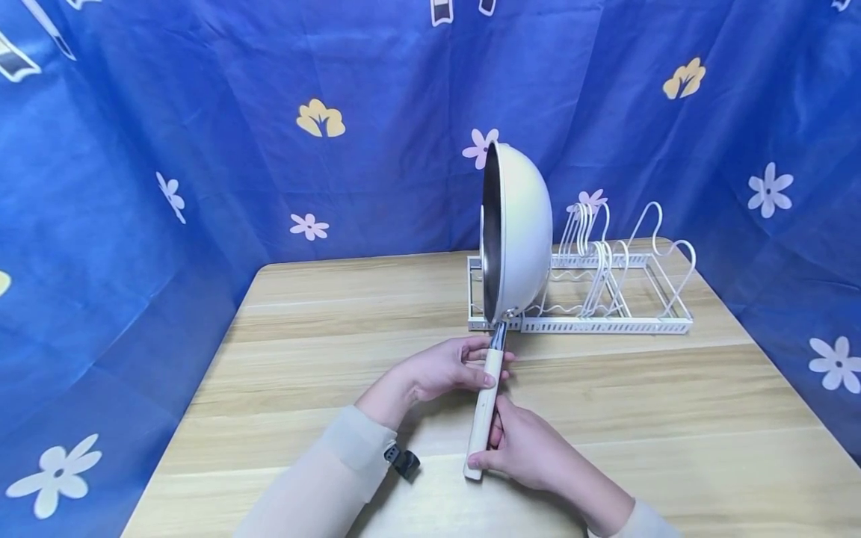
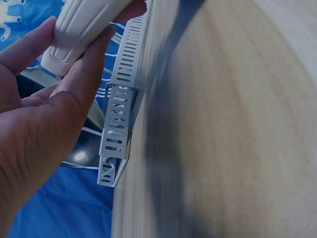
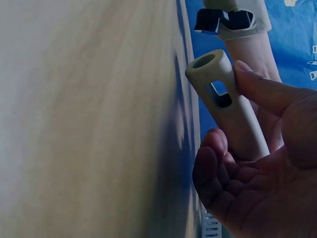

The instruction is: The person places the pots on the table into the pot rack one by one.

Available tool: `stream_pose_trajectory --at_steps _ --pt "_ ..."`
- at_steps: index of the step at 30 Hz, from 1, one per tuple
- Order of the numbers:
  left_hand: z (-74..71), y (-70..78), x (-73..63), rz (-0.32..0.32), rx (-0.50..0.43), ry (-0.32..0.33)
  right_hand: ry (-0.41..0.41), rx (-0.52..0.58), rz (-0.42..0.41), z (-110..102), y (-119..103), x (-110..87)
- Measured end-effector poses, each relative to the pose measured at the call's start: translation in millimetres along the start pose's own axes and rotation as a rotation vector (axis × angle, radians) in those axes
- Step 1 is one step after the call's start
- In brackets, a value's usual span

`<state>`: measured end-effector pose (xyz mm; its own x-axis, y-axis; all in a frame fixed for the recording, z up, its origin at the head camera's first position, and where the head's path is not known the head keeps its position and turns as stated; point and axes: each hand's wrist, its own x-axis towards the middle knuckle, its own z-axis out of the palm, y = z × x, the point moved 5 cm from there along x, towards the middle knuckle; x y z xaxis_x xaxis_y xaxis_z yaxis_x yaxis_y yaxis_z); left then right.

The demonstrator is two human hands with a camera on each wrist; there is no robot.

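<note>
A white wok [image 1: 528, 232] with a dark inside stands on its edge at the left end of a white wire rack [image 1: 605, 326], its open side facing left. Its cream handle [image 1: 480, 430] points toward me. My left hand [image 1: 444, 366] pinches the handle between thumb and fingers near the metal neck. Nearer the handle's end, my right hand [image 1: 531, 448] holds it from the right side. In the right wrist view the thumb lies along the handle [image 3: 242, 124], close to its slot, with the other fingers curled beneath. The wok's lower rim overlaps the rack's front rail in the head view.
White wire dividers [image 1: 599, 276] rise from the rack's middle and right. Rack and hands are over a light wood table [image 1: 303, 351]. A blue patterned curtain [image 1: 390, 149] hangs behind and at both sides. A black clip [image 1: 402, 461] sits at the left sleeve's cuff.
</note>
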<state>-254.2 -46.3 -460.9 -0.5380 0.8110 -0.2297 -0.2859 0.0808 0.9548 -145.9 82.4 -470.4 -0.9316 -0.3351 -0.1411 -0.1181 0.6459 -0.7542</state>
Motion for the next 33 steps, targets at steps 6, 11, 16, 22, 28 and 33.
stream_pose_trajectory --at_steps 6,11,16,22,28,33 --pt "0.1 -2.3 -0.9 0.001 0.021 0.012 0.008 -0.040 -0.003 0.7 -1.0 0.6" --pt "-3.9 -3.2 -5.0 -0.006 0.042 0.049 0.010 -0.056 -0.010 0.8 -3.3 2.2" --pt "-11.9 -11.9 -11.8 -0.039 0.095 0.167 0.023 -0.131 -0.036 -0.1 -6.8 5.2" --pt "-4.9 -22.2 -27.8 -0.050 0.295 0.251 0.007 -0.301 -0.058 -4.6 -10.3 1.0" --pt "12.2 -10.9 -49.2 -0.021 0.747 0.282 -0.014 -0.371 -0.068 -24.8 -13.8 -9.4" --pt "36.2 5.2 -67.2 -0.048 1.182 0.296 0.064 -0.402 -0.001 -49.2 -13.7 -12.4"
